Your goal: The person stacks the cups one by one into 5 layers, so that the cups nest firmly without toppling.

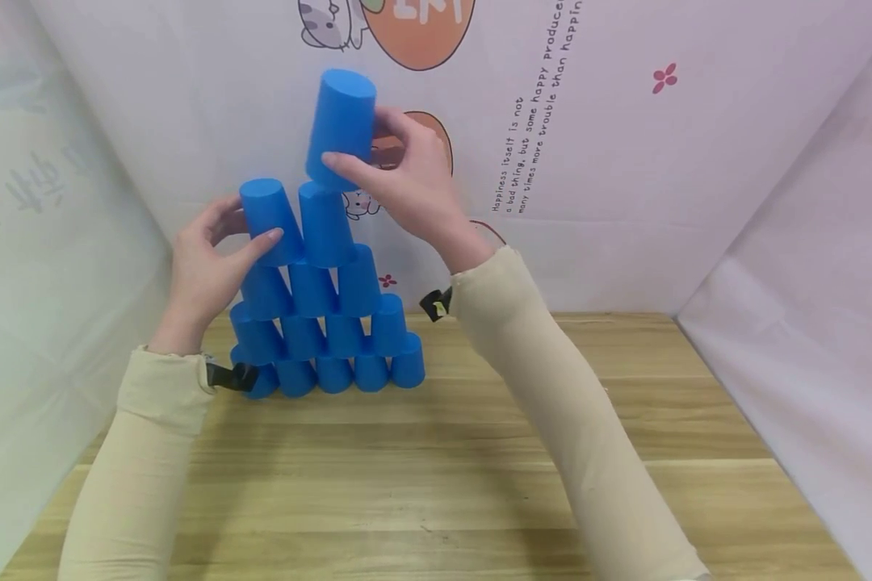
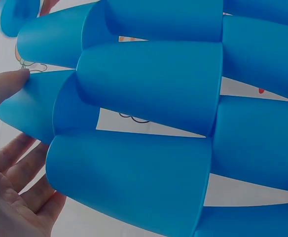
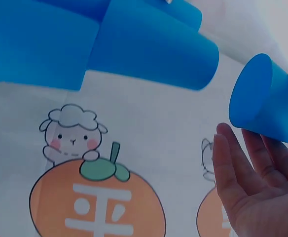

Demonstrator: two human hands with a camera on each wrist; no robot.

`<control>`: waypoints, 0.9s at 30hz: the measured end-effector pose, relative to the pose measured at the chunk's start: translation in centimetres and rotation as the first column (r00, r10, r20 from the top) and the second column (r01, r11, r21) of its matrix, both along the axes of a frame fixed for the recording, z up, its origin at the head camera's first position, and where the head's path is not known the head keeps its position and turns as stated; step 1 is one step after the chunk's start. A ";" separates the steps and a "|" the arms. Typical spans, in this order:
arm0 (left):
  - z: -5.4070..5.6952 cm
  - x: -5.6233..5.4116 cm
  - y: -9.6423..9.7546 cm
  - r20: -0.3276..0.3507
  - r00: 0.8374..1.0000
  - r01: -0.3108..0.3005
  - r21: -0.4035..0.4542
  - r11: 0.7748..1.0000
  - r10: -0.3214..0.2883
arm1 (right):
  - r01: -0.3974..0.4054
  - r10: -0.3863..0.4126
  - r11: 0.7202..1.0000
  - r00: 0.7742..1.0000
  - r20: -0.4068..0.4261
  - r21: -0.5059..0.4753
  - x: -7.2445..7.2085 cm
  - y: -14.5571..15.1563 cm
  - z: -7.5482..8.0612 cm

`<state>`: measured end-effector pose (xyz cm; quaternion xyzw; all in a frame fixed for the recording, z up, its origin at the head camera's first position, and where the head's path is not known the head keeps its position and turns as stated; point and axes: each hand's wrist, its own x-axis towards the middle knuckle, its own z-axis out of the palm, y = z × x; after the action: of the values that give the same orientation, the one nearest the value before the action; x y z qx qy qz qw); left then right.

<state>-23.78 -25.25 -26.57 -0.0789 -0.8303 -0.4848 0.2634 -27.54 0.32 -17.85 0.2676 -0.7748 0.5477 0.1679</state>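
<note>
Blue cups, all upside down, form a stepped pyramid (image 1: 312,290) with two cups in its top row. My left hand (image 1: 207,262) holds the left cup (image 1: 267,216) of that row, thumb in front and fingers behind. In the left wrist view this cup (image 2: 33,101) still rests on the row beneath. Above the stack, my right hand (image 1: 417,181) grips another blue cup (image 1: 345,121), mouth down and slightly tilted. The right wrist view shows that cup's open rim (image 3: 237,94) apart from the top-row cup (image 3: 159,49).
The pyramid stands on a wood-grain table (image 1: 421,484), near the white printed backdrop (image 1: 589,242) behind it. White sheets hang on both sides, the left sheet (image 1: 58,202) close to my left arm. Black wrist straps (image 1: 231,376) stick out near the lower cups.
</note>
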 end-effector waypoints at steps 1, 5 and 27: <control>0.0 0.0 0.0 -0.001 1.000 0.003 -0.001 1.000 -0.003 | 0.001 -0.001 1.000 1.000 0.005 0.019 0.0 -0.5 0.2; -0.2 0.0 -0.2 -0.004 1.000 0.011 -0.002 1.000 -0.011 | -0.017 0.018 0.995 1.000 -0.013 0.100 -0.1 -2.2 0.5; -0.7 -0.1 -0.8 0.013 1.000 0.012 -0.038 0.999 -0.011 | -0.091 0.070 0.940 0.995 0.074 0.329 -0.8 -5.0 0.8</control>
<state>-23.91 -26.08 -27.31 -0.0855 -0.8405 -0.4710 0.2539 -28.32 -4.65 -17.04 0.3065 -0.8492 0.4237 0.0739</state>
